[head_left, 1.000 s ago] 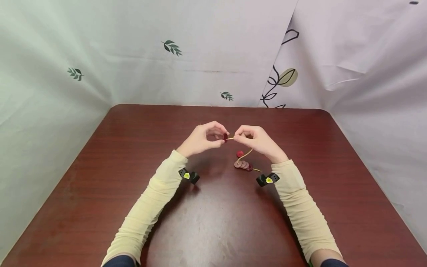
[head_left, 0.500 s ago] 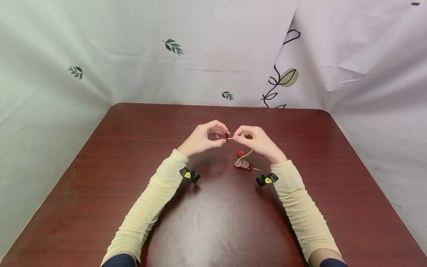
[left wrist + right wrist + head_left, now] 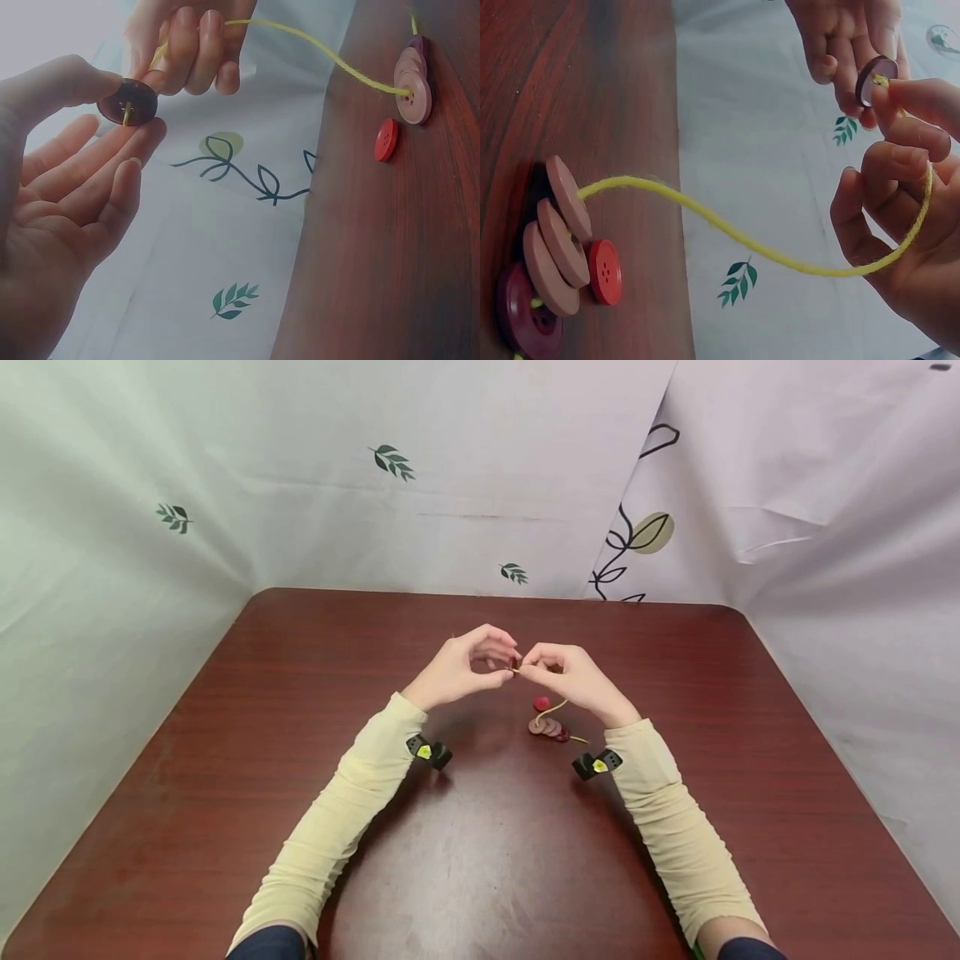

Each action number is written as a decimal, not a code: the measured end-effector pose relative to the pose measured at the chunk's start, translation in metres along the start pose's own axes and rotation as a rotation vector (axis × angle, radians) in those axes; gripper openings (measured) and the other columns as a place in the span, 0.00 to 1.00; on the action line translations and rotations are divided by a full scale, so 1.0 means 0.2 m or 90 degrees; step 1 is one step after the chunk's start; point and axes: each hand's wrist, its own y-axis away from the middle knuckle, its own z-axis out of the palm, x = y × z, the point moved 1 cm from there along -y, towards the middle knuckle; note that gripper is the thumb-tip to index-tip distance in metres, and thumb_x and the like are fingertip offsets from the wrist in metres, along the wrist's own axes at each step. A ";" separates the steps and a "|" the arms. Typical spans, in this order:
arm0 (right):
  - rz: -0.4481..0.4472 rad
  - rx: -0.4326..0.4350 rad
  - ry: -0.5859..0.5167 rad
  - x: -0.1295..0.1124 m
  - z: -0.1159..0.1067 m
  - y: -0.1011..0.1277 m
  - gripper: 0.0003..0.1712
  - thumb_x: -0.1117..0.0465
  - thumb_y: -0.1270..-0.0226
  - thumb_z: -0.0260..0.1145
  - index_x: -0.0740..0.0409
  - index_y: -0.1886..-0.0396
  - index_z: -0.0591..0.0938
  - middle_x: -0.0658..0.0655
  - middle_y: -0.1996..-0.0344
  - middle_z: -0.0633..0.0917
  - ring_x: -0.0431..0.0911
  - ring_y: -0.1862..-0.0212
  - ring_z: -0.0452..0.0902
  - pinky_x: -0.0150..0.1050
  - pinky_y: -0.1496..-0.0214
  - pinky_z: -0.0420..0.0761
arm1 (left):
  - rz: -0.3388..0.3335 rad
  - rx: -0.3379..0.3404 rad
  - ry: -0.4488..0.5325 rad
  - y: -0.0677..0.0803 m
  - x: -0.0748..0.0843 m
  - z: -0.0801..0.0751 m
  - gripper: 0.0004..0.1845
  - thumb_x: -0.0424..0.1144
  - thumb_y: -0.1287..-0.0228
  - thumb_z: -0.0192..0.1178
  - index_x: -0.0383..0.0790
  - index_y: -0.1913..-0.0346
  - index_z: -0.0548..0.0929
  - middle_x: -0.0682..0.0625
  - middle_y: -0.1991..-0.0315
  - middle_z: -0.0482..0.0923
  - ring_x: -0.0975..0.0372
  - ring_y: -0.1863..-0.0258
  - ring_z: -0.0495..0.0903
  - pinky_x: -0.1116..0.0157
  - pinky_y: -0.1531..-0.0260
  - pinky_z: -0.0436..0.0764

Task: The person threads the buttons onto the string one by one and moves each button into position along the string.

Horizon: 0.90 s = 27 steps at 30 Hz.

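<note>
Between thumb and fingertips my left hand (image 3: 465,667) pinches a dark maroon button (image 3: 127,102) by its edge. A short end of yellow yarn (image 3: 780,259) pokes through a hole of that button in the left wrist view. Close on the button's other side, my right hand (image 3: 573,675) pinches the yarn between thumb and forefinger, right at the hole. From there the yarn loops down to several threaded buttons on the table: pink ones (image 3: 568,196) and a dark purple one (image 3: 529,311). Loose beside them lies a red button (image 3: 605,271).
The dark reddish wooden table (image 3: 480,860) spans the head view, with both hands raised above its middle. A pale cloth with leaf prints (image 3: 390,462) hangs behind it. Each sleeve bears a small black wrist camera (image 3: 430,752).
My hands have drawn closer together, and the stretch of yarn showing between the button and my right fingers has shortened. The buttons on the table stay where they were.
</note>
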 end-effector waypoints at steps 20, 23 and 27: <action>0.026 -0.018 -0.061 -0.01 0.00 0.01 0.09 0.55 0.28 0.59 0.56 0.60 0.80 0.52 0.84 0.68 0.41 0.82 0.62 0.34 0.83 0.61 | 0.035 0.042 0.024 -0.01 -0.01 0.03 0.09 0.34 0.43 0.69 0.40 0.60 0.84 0.48 0.58 0.84 0.60 0.64 0.82 0.63 0.61 0.81; 0.024 -0.022 -0.071 -0.01 0.00 0.00 0.10 0.55 0.28 0.59 0.56 0.60 0.80 0.53 0.84 0.68 0.42 0.81 0.62 0.34 0.83 0.59 | 0.050 0.046 0.023 -0.01 -0.02 0.04 0.08 0.33 0.43 0.69 0.39 0.60 0.84 0.47 0.58 0.84 0.61 0.65 0.81 0.68 0.63 0.81; 0.027 -0.026 -0.083 -0.01 0.00 0.00 0.10 0.56 0.27 0.58 0.57 0.61 0.80 0.55 0.83 0.69 0.46 0.81 0.62 0.34 0.83 0.59 | 0.065 0.056 -0.004 -0.01 -0.02 0.06 0.07 0.33 0.43 0.69 0.39 0.62 0.84 0.47 0.58 0.84 0.64 0.64 0.80 0.69 0.63 0.79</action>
